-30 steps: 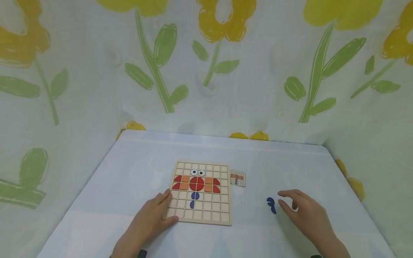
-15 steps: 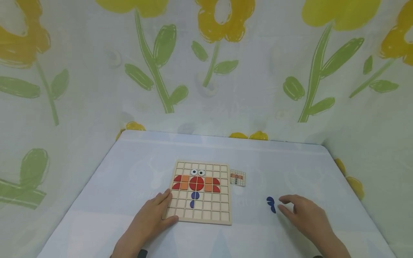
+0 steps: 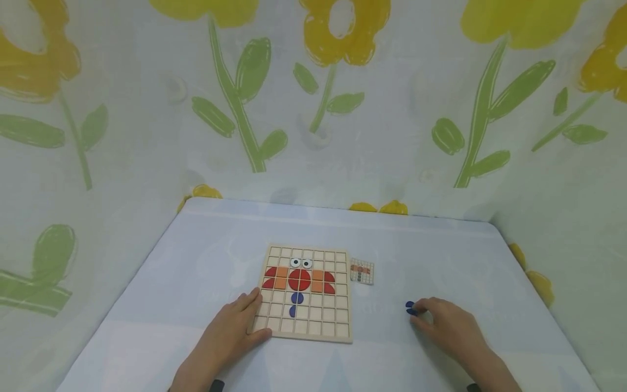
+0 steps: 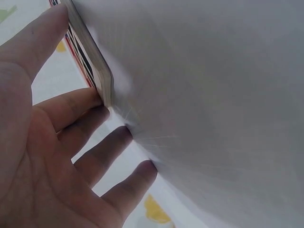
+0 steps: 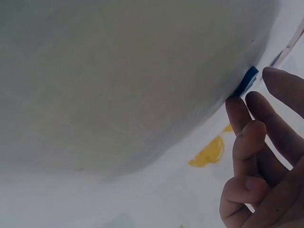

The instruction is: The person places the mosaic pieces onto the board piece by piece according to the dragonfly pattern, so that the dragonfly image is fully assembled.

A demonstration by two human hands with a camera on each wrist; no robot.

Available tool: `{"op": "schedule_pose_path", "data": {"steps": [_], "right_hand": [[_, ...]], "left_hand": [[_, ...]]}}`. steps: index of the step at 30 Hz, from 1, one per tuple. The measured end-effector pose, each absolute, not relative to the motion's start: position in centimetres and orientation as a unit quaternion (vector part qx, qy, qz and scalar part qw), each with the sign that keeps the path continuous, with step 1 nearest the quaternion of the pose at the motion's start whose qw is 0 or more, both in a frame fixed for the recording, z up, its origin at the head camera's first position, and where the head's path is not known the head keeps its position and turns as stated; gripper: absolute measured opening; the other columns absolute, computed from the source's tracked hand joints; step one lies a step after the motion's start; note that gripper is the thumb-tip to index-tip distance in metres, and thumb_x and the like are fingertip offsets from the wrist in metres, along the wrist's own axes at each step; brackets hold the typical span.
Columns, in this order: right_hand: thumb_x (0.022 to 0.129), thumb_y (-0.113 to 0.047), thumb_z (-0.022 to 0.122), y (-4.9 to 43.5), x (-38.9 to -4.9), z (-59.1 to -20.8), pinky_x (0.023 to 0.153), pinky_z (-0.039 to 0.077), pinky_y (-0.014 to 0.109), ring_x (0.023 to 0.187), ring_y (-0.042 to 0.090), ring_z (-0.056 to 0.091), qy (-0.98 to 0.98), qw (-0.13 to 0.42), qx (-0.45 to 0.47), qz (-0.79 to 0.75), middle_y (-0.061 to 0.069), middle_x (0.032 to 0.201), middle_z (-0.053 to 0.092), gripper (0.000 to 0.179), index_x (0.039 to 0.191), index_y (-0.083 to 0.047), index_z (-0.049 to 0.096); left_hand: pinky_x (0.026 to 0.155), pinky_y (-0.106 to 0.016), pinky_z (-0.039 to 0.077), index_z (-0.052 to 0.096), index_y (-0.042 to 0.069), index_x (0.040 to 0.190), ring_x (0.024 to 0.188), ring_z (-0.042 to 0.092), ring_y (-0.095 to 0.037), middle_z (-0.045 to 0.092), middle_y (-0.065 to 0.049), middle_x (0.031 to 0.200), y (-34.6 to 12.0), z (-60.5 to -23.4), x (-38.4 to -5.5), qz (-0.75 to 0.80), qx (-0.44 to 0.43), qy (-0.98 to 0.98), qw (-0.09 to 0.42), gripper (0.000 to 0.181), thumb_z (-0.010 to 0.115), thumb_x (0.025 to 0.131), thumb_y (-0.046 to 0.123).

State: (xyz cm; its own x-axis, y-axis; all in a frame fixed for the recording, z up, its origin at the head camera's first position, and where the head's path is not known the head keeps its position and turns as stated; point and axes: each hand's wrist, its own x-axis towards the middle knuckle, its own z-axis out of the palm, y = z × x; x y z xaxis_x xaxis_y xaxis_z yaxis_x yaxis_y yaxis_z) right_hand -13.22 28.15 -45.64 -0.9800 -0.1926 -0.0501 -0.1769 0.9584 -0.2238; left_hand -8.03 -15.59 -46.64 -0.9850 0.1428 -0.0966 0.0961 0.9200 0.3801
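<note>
My left hand (image 3: pixel 230 329) rests at the near-left corner of a square wooden grid board (image 3: pixel 335 329), thumb at the front edge, fingers fairly straight along the left side. Red and orange pieces, two round eyes and a few blue half-rounds form a figure on the board. On the right, my right hand (image 3: pixel 448 324) reaches down to small blue half-round pieces (image 3: pixel 410 305), thumb and forefinger beside them and one piece hidden. The right wrist view has a blue piece (image 5: pixel 247 80) right at the fingertips; I cannot tell whether it is pinched.
A small pattern card (image 3: pixel 362 271) showing a similar figure lies beside the board's right edge. The pale table (image 3: pixel 206 234) meets a flower-printed cloth (image 3: pixel 372 141) at the back and sides.
My right hand has moved left onto the blue pieces, and the lowest one is now covered by its fingers. The left hand and the board have stayed in place.
</note>
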Motion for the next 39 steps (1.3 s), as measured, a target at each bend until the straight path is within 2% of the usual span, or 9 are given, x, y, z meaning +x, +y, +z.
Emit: {"op": "schedule_pose_path", "data": {"steps": [10, 27, 39], "right_hand": [[0.078, -0.024, 0.088, 27.6, -13.4, -45.7, 0.075, 0.061, 0.041, 0.089, 0.019, 0.071, 0.986, 0.012, -0.117, -0.115, -0.01, 0.088, 0.071, 0.019, 0.093, -0.02, 0.076], [0.076, -0.026, 0.089, 26.8, -13.4, -46.0, 0.061, 0.053, 0.028, 0.069, 0.003, 0.059, 0.986, 0.01, -0.134, -0.103, -0.019, 0.076, 0.063, 0.017, 0.083, -0.027, 0.074], [0.073, -0.027, 0.091, 26.1, -13.1, -45.8, 0.061, 0.053, 0.025, 0.07, 0.002, 0.059, 0.984, -0.008, -0.15, -0.097, -0.018, 0.079, 0.065, 0.019, 0.08, -0.03, 0.073]], "left_hand": [[0.117, -0.054, 0.035, 0.05, 0.003, 0.149, 0.143, 0.04, -0.037, 0.042, -0.009, 0.158, -15.5, -46.1, -8.0, 0.193, 0.063, 0.977, 0.063, 0.084, 0.079, 0.085, 0.05], [0.118, -0.054, 0.034, 0.05, 0.005, 0.15, 0.145, 0.038, -0.036, 0.041, -0.007, 0.159, -15.4, -46.7, -8.2, 0.195, 0.056, 0.977, 0.07, 0.086, 0.078, 0.084, 0.052], [0.117, -0.054, 0.035, 0.05, 0.004, 0.149, 0.144, 0.039, -0.037, 0.041, -0.008, 0.159, -15.6, -46.6, -8.1, 0.196, 0.058, 0.976, 0.071, 0.085, 0.078, 0.085, 0.052]]}}
